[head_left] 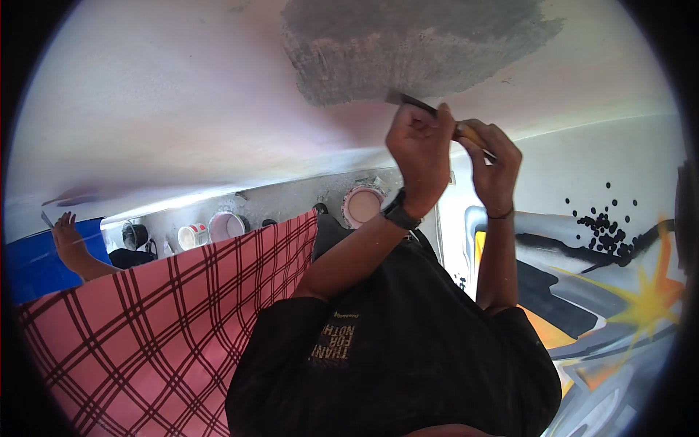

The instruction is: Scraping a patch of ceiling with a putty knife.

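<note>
Both my hands are raised to a pale pinkish plastered surface that carries a rough grey patch. My left hand, with a black watch on its wrist, grips a scraper near its dark blade. The blade tip touches the lower edge of the grey patch. My right hand, with a thin band on its wrist, is closed around the scraper's yellowish handle. My black shirt fills the lower middle of the view.
A pink checked cloth lies at lower left. Paint buckets stand along the surface's edge. Another person's hand reaches in at far left, beside a blue object. A wall with colourful painting is at right.
</note>
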`<state>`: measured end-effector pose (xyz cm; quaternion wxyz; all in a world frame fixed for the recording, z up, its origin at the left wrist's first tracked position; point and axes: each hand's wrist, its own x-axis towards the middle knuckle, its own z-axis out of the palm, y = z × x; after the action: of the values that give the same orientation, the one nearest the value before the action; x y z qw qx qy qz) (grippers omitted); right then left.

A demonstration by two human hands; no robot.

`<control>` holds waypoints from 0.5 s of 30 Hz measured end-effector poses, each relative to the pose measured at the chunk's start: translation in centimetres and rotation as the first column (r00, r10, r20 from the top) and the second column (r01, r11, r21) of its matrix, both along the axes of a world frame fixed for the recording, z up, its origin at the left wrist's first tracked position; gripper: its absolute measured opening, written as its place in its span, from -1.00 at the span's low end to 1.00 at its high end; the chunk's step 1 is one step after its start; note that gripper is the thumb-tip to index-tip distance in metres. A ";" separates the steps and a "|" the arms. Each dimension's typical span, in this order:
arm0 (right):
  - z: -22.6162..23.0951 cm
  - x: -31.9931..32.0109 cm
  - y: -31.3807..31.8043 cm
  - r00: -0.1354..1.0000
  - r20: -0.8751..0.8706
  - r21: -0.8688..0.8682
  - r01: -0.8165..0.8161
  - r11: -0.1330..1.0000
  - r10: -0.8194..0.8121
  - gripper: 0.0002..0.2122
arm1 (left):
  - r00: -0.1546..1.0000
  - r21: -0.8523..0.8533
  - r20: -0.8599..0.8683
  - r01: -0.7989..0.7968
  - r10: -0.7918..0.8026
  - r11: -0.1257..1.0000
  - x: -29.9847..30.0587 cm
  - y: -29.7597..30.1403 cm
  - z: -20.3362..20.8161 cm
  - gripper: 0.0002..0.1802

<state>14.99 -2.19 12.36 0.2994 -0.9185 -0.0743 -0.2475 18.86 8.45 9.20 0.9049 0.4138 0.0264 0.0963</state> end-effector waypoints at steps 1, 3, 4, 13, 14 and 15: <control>-0.8 0.3 0.8 0.999 0.025 0.137 -0.023 0.990 0.020 -0.79 | 1.000 -0.029 0.009 -0.007 0.008 1.000 0.2 0.5 -0.4 -0.73; 0.1 0.1 0.6 0.999 0.028 0.088 -0.038 0.995 0.036 -0.79 | 0.999 0.031 0.031 -0.038 0.037 0.999 0.1 0.3 -0.5 -0.73; 0.5 -0.2 0.4 0.999 0.032 0.042 -0.044 0.998 0.043 -0.79 | 0.997 0.093 0.056 -0.062 0.057 0.994 -0.1 0.2 -0.5 -0.73; 0.5 -0.5 0.4 1.000 -0.013 0.113 0.007 0.994 -0.005 -0.79 | 0.998 -0.088 0.045 0.039 -0.035 0.995 -0.2 0.4 -0.1 -0.71; 0.3 -0.3 0.6 1.000 -0.014 0.113 0.007 0.994 -0.005 -0.79 | 0.998 -0.088 0.044 0.039 -0.035 0.995 -0.1 0.5 -0.2 -0.71; -0.3 0.0 1.1 1.000 0.000 0.087 0.001 0.996 -0.001 -0.79 | 1.000 -0.049 0.027 0.002 -0.001 0.999 0.1 0.8 -0.5 -0.71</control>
<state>14.98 -1.06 12.10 0.3391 -0.9046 -0.0627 -0.2506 18.99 9.29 8.66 0.9151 0.3901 0.0160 0.1004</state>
